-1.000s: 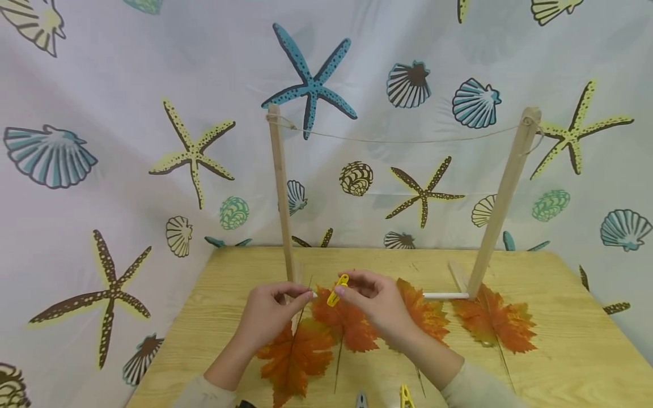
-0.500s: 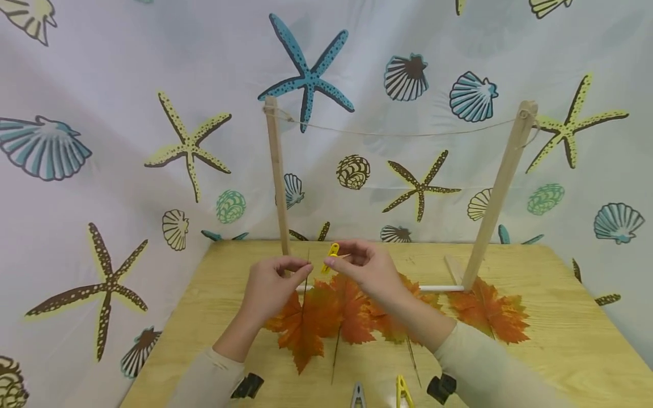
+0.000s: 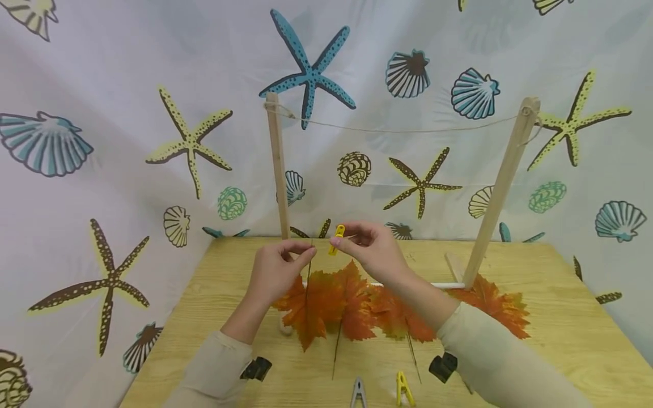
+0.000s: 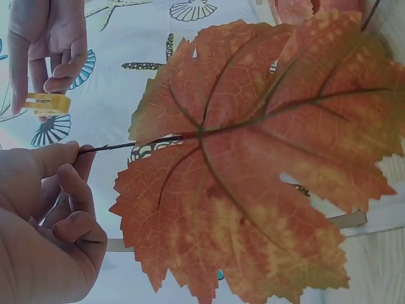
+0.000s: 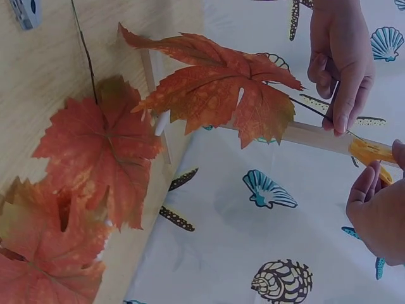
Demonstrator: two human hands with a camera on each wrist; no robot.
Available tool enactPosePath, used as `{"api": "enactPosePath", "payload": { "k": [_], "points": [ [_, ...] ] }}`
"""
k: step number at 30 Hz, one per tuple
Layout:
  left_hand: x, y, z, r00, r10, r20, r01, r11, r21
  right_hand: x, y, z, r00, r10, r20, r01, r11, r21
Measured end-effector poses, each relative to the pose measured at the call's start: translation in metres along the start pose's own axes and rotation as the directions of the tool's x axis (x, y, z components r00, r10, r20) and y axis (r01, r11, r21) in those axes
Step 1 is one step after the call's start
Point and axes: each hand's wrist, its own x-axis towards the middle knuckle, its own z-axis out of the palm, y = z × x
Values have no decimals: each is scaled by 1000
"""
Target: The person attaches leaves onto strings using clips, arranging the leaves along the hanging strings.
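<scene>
My left hand (image 3: 278, 269) pinches the thin dark stem of an orange maple-like leaf (image 4: 253, 164), which hangs below the fingertips. Just right of it, my right hand (image 3: 374, 252) grips a yellow clothespin (image 3: 336, 239) between thumb and fingers. In the right wrist view the clothespin (image 5: 372, 154) sits close to the stem's end; whether they touch I cannot tell. Above both hands a string (image 3: 398, 131) runs between two wooden posts. More orange leaves (image 5: 104, 136) lie on the table behind and right of the held one.
The left post (image 3: 278, 164) and right post (image 3: 500, 192) stand on the wooden table (image 3: 204, 323), with a white rod (image 3: 444, 285) low between them. Near the front edge lie a grey clothespin (image 3: 359, 391) and another yellow clothespin (image 3: 404, 388). A patterned cloth (image 3: 102, 187) hangs behind.
Both hands have risen from near the table. The left hand has lifted the leaf by its stem; the right has carried the yellow clothespin up beside it. The head view has tilted down slightly.
</scene>
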Motion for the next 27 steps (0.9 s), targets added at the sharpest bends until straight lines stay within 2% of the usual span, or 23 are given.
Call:
{"api": "enactPosePath", "payload": {
  "k": [11,22,27],
  "points": [
    [17,14,-2,1000,23,-13,-24,999,-36,16,-25,-2,1000,-16,5,16,999,-39],
    [32,17,-8,998,54,-33,-57,995,-84,36,-40,-4,998,-62,-8,62,998,3],
    [36,21,-9,997,57,-43,-62,992,-110,42,-48,-5,996,-87,-18,86,996,-33]
  ]
}}
